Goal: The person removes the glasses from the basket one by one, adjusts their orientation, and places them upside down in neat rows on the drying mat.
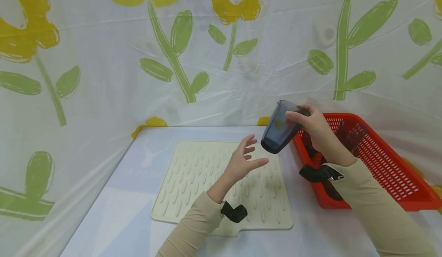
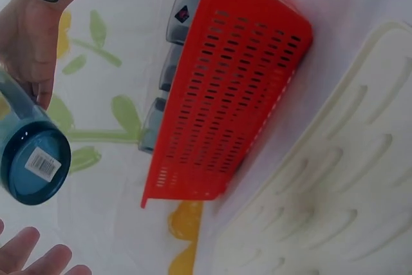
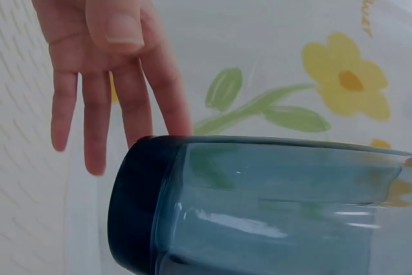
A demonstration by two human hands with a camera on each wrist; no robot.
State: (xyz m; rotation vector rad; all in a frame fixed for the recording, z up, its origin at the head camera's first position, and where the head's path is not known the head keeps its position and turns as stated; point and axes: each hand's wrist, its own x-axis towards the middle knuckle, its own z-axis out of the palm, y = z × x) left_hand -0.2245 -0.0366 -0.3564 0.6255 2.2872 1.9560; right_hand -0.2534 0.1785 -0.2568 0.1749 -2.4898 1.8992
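Observation:
My right hand (image 1: 315, 130) grips a translucent blue-grey drinking glass (image 1: 277, 130) near its rim, above the table between the mat and the basket. The glass tilts, its thick dark base pointing down and left. In the left wrist view a barcode label (image 2: 43, 163) shows on its underside. My left hand (image 1: 239, 163) is raised over the mat just left of the base, thumb and fingers spread and holding nothing. In the right wrist view the left hand's fingers (image 3: 96, 120) hang beside the base; whether they touch it I cannot tell.
A ribbed cream drying mat (image 1: 200, 188) lies flat on the table. At the right stands a red perforated basket (image 1: 383, 172); several more glasses (image 2: 187, 14) poke above its rim in the left wrist view. A flower-patterned curtain (image 1: 276, 69) hangs behind the table.

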